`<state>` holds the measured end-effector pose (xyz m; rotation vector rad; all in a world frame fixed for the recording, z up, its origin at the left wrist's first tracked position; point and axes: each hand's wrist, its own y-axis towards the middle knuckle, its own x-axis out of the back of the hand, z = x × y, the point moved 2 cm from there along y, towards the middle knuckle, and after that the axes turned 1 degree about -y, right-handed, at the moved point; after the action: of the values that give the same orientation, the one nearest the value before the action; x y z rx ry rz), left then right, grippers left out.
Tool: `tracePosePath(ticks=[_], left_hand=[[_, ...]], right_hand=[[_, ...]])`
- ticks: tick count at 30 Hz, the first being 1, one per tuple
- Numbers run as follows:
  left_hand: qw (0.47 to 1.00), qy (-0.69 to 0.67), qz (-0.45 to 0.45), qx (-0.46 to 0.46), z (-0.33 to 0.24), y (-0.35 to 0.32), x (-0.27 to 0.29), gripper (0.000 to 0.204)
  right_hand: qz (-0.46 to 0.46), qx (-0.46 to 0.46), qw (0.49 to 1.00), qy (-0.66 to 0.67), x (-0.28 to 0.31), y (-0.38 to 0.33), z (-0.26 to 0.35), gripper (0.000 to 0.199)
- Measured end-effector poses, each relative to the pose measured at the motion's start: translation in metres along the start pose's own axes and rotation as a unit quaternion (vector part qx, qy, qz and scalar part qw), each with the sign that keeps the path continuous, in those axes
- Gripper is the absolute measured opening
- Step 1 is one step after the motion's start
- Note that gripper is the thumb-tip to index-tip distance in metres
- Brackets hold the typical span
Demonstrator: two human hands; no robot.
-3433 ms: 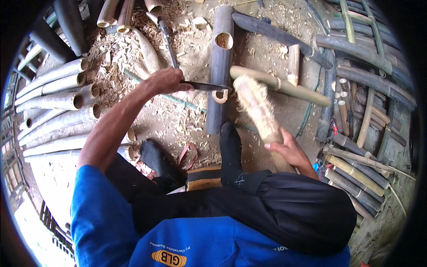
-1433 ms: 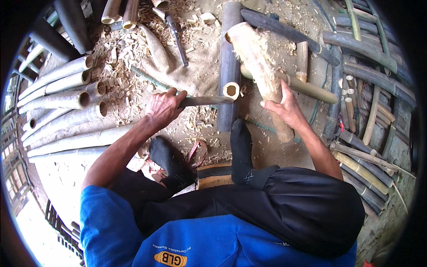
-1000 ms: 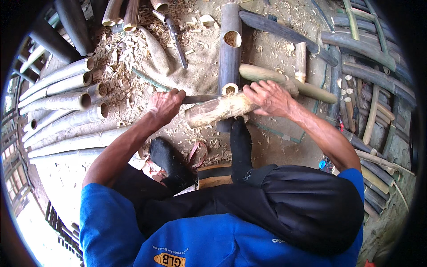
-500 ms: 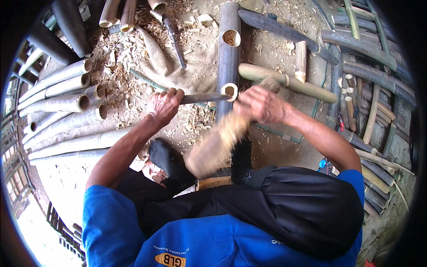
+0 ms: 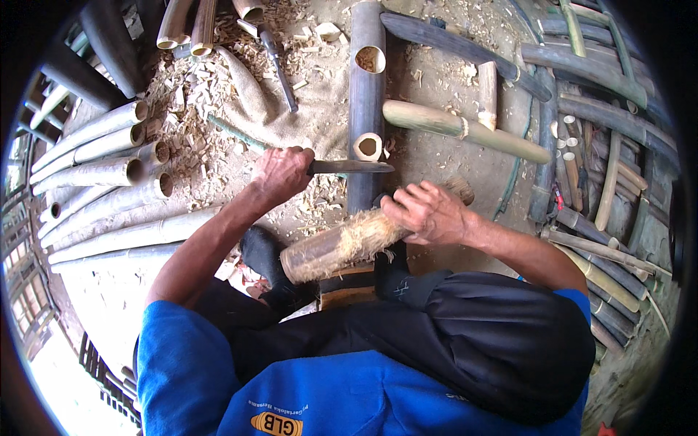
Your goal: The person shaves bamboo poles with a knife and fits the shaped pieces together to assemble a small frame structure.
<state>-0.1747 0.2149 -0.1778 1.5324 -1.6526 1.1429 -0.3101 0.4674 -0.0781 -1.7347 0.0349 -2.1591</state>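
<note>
My left hand [image 5: 283, 174] is closed round the handle of a knife [image 5: 352, 166] with a dark, narrow blade. The blade points right and lies across the view of an upright-running dark bamboo pole [image 5: 367, 98], just nearer than a pale-rimmed hole cut in it. Whether blade and pole touch, I cannot tell. My right hand [image 5: 429, 212] grips a thick wooden club [image 5: 320, 254], its middle frayed into pale fibres. The club slants down to the left over my feet, apart from the knife. Another hole, farther up the pole, holds chips.
Cut bamboo tubes [image 5: 94, 174] lie stacked at the left. A pale bamboo length [image 5: 465, 129] and a dark one [image 5: 465, 51] branch right from the pole. Beyond my left hand, a long-bladed tool [image 5: 276, 69] rests on sacking [image 5: 313, 131] among wood chips. More bamboo [image 5: 611, 138] is piled right.
The knife has come away from the hole, toward me and slightly right. The club was blurred by motion; now it shows sharply, tilted flatter, with my right hand lower.
</note>
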Motion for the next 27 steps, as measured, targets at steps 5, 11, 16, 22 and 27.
tracePosePath(ticks=[5,11,16,22,27], left_hand=[[0.990,0.044,0.118,0.068,-0.007,0.006,0.007,0.012],[0.994,0.061,0.085,0.035,0.002,0.010,-0.007,0.010],[0.992,0.059,0.107,0.034,0.001,0.009,-0.007,0.011],[0.993,0.083,0.077,0.032,0.002,0.012,-0.010,0.010],[0.991,0.090,0.092,0.044,0.002,0.013,-0.015,0.013]], right_hand=[[-0.030,-0.006,0.999,-0.007,0.002,-0.010,-0.035,0.090],[-0.036,-0.032,0.995,-0.083,-0.015,-0.011,-0.079,0.088],[-0.153,0.124,0.978,-0.066,-0.012,-0.013,-0.059,0.088],[-0.058,-0.040,0.995,-0.068,-0.014,-0.016,-0.084,0.085],[-0.126,0.039,0.986,-0.097,-0.023,-0.019,-0.090,0.073]])
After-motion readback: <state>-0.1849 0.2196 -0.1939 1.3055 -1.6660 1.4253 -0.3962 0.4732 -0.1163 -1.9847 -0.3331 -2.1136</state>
